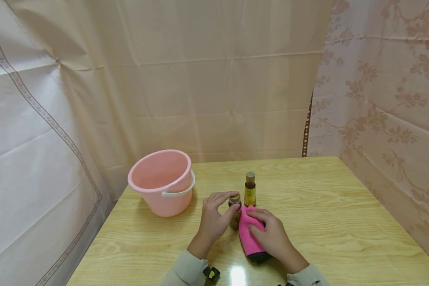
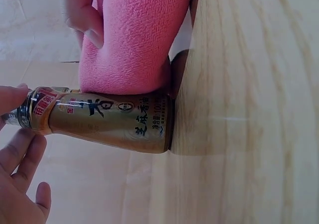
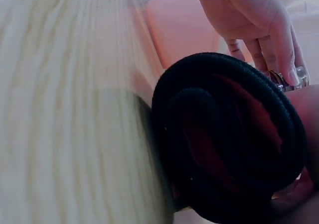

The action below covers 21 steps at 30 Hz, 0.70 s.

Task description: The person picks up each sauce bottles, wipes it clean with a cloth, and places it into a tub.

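Note:
A small brown sesame oil bottle [image 2: 107, 118] stands upright on the table, its gold label showing in the left wrist view. My left hand [image 1: 212, 218] pinches it at the cap and neck between thumb and fingers. A pink towel [image 1: 249, 238] with a black edge, folded into a roll, presses against the bottle's right side. My right hand [image 1: 274, 235] grips this towel from the right. The right wrist view looks into the rolled black end [image 3: 219, 144] of the towel. Just behind, a second dark bottle [image 1: 250, 192] with a yellow label stands upright, its base partly hidden.
A pink bucket [image 1: 168, 200] with a white handle stands at the back left of the wooden table [image 1: 318, 214]. Beige cloth [image 1: 214, 87] hangs behind, with more fabric on both sides.

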Tool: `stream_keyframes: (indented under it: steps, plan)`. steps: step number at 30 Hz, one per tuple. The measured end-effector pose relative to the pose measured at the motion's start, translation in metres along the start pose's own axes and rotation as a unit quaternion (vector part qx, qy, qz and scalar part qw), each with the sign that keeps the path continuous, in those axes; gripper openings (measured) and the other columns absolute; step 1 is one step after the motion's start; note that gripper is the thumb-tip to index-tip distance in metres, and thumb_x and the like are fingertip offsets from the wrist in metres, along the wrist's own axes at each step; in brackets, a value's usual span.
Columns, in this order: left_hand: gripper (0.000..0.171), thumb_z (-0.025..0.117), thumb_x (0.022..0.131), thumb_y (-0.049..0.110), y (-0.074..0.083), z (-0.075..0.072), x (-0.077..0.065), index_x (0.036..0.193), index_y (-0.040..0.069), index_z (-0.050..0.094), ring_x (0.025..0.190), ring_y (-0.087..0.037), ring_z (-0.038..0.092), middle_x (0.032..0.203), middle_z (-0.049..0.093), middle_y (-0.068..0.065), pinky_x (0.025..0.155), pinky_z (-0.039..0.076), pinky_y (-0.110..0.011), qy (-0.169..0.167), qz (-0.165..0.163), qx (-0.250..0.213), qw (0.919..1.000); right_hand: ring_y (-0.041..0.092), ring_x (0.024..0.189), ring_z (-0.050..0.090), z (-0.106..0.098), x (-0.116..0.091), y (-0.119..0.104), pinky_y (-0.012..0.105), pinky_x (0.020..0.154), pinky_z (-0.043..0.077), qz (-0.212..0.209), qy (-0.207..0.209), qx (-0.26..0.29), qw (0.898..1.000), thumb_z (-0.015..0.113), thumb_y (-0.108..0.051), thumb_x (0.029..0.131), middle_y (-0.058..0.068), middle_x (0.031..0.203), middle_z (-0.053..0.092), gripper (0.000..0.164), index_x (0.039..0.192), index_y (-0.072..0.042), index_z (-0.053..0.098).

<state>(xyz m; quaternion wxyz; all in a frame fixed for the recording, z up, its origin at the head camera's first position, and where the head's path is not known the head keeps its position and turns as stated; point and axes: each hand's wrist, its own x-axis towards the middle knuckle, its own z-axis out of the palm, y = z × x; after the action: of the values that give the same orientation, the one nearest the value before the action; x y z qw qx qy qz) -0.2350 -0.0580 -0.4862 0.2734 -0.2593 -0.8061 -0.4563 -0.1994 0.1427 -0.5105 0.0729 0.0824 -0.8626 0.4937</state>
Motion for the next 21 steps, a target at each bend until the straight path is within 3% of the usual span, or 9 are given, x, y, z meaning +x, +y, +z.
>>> stream_keyframes:
  steps: [10, 17, 21]
  plan:
    - [0.028, 0.077, 0.095, 0.020, -0.0018, 0.0023, 0.0002, 0.123, 0.022, 0.076, 0.113, -0.014, 0.067, 0.119, 0.075, 0.010, 0.095, 0.037, -0.051, 0.014, 0.024, -0.001, 0.9996, 0.023, 0.121, 0.065, -0.0002, -0.0013, -0.0005, 0.026, 0.085, 0.057, -0.059, 0.039, 0.035, 0.997, 0.080, -0.006, 0.087, 0.002, 0.137, 0.065, 0.041, 0.125, -0.021, 0.076]
    - [0.029, 0.076, 0.095, 0.020, 0.0004, 0.0011, 0.0002, 0.123, 0.025, 0.075, 0.117, -0.013, 0.064, 0.121, 0.074, 0.013, 0.101, 0.037, -0.053, 0.001, -0.001, -0.014, 0.9999, 0.022, 0.124, 0.063, -0.0006, -0.0028, 0.0007, 0.024, 0.088, 0.056, -0.109, 0.063, 0.074, 0.989, 0.080, -0.005, 0.088, 0.000, 0.139, 0.064, 0.044, 0.127, -0.025, 0.074]
    - [0.029, 0.076, 0.094, 0.019, 0.0009, 0.0014, 0.0001, 0.123, 0.025, 0.075, 0.118, -0.015, 0.063, 0.122, 0.073, 0.010, 0.102, 0.037, -0.056, 0.004, 0.006, -0.014, 0.9999, 0.023, 0.125, 0.063, -0.0012, -0.0038, -0.0003, 0.024, 0.089, 0.057, -0.123, 0.070, 0.107, 0.984, 0.079, -0.008, 0.091, 0.002, 0.143, 0.061, 0.043, 0.130, -0.025, 0.073]
